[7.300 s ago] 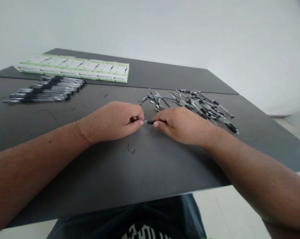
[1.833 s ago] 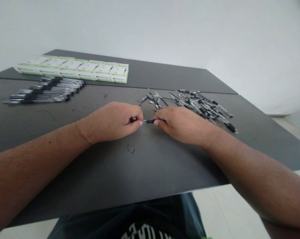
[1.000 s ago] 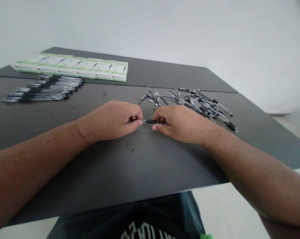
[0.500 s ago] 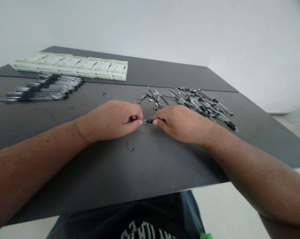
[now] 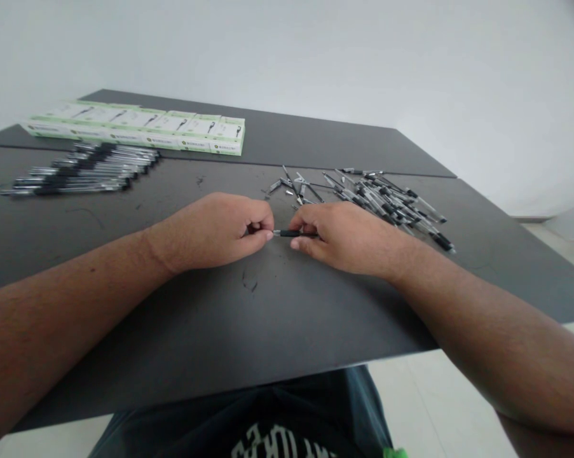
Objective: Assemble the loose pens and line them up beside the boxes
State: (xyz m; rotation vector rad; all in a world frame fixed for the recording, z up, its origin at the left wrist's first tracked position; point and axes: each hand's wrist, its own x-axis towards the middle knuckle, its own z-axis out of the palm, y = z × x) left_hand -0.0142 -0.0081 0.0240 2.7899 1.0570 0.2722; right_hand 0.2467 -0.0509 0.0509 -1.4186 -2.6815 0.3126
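Pinching one pen: left hand; one pen pile beyond.

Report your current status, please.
Left hand pinches pen; right hand around it, thumb and forefinger parted; pen pile beyond, not in the way.

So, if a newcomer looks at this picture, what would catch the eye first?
Probably the thin black pen, mid-picture, pinched at one end by the left grip, its other end reaching into the right grip. Then the loose heap of pens on the right, and the row of green-and-white boxes at the far left.
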